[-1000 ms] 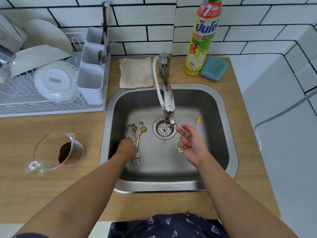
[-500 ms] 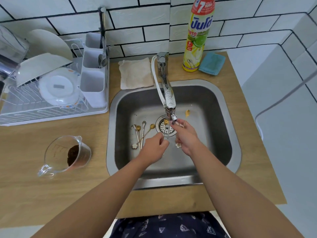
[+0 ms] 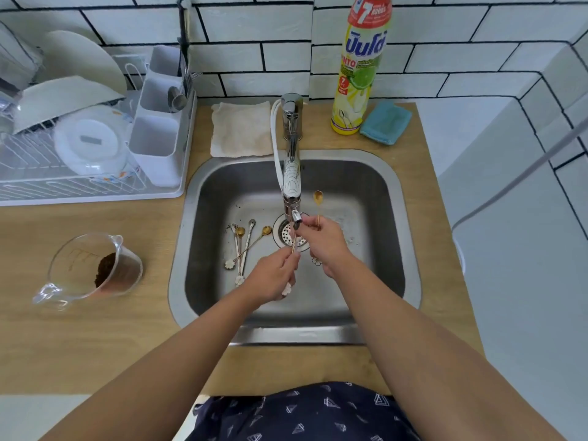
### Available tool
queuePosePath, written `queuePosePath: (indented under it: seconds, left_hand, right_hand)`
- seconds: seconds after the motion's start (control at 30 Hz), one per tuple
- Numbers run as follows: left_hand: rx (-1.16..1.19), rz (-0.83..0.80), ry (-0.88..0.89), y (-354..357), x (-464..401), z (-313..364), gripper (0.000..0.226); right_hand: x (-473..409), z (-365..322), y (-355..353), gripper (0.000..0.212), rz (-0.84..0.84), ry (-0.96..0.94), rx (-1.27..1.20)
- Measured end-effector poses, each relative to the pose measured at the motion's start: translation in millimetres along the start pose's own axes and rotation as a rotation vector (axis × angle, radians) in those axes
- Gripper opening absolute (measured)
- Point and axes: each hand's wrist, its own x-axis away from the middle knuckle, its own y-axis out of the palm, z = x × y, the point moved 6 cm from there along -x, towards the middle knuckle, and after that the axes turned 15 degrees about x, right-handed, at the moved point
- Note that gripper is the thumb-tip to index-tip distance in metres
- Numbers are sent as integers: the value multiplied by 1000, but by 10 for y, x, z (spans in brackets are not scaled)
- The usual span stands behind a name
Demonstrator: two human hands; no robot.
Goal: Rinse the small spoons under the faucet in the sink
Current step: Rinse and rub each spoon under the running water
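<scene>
Under the faucet point(image 3: 292, 173), the left hand point(image 3: 272, 275) pinches a gold spoon point(image 3: 293, 246); the right hand's point(image 3: 321, 240) grip closes on another spoon point(image 3: 317, 198). More spoons point(image 3: 243, 246) lie left of the faucet.

The sink point(image 3: 391, 198) is brushed steel with a dull sheen; the faucet point(image 3: 291, 173) is bright chrome. The spoons point(image 3: 245, 241) look like polished gold and silver metal. The surface point(image 3: 79, 351) is matt pale wood. The jug point(image 3: 92, 268) is clear plastic, the rag point(image 3: 241, 128) rough cloth, the tiles point(image 3: 254, 20) glossy.
</scene>
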Motion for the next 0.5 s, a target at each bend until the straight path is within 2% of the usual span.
queuePosePath:
  seconds: [0.13,0.2,0.3,0.33,0.47,0.5]
  left_hand:
    - [125,-56,-90,63,18,-69,38]
    - [162,-79,-115,70,19,-69,36]
    - [194,-118,-120,76,28,-39,36]
    - [187,-120,-116,68,38,-38,35]
    - [138,-85,-81,-19,94,-86,34]
    - [125,-81,-80,-45,106,-99,34]
  right_hand:
    - [-16,41,-90,22,-13,-34,89]
    - [-8,40,-75,6,-110,-75,112]
    - [42,71,24,38,-268,-118,138]
    - [42,60,42,38,-271,-125,155]
    - [25,-66,76,8,-221,-122,171]
    - [12,-72,97,9,-204,-110,172]
